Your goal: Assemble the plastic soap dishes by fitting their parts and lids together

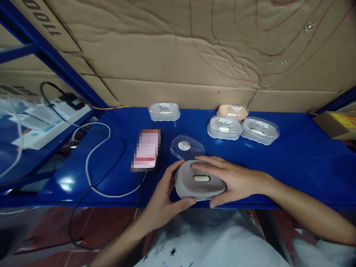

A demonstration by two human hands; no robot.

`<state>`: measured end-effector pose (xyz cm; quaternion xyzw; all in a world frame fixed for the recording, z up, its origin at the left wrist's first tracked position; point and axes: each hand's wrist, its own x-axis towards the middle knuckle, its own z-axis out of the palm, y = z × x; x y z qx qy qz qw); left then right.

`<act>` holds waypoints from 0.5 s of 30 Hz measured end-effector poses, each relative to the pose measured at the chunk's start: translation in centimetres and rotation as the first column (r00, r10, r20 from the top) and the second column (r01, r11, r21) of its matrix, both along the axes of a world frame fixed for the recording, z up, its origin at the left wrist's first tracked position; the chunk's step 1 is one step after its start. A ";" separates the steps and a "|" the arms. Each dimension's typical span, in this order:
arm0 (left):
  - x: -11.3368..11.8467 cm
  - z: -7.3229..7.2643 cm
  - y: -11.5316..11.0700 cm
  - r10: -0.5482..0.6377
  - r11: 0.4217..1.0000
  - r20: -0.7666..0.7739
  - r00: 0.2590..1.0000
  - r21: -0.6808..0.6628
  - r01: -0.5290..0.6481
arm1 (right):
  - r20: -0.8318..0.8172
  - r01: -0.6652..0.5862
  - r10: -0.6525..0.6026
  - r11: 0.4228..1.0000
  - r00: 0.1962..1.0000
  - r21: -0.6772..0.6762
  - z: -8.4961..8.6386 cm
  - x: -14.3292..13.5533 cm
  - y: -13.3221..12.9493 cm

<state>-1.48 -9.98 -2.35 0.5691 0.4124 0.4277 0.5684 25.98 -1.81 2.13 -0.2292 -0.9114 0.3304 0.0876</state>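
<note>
A grey oval lidded box with a cream bar on top rests near the table's front edge. My left hand is closed around its left end, thumb on the near side and fingers at the far side. Across the right end lies my right hand, fingers over the top and far edge, thumb at the near right corner. Just behind the box is a clear plastic cover with a round white sticker, apart from the other boxes.
Several covered boxes stand at the back: a grey one, a peach one, and two more grey ones to the right. A phone with cables lies left on the blue table. A power strip sits far left, a cardboard box far right.
</note>
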 end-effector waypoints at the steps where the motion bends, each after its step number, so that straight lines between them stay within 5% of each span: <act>1: 0.0 0.0 0.0 -0.002 1.000 -0.001 1.000 -0.001 0.002 | -0.013 0.000 -0.001 1.000 1.000 -0.018 0.0 0.0 0.0; 15: 0.4 -0.4 0.1 0.009 0.999 -0.103 0.995 0.037 -0.005 | -0.213 0.009 -0.038 0.991 0.976 -0.134 0.2 0.4 1.5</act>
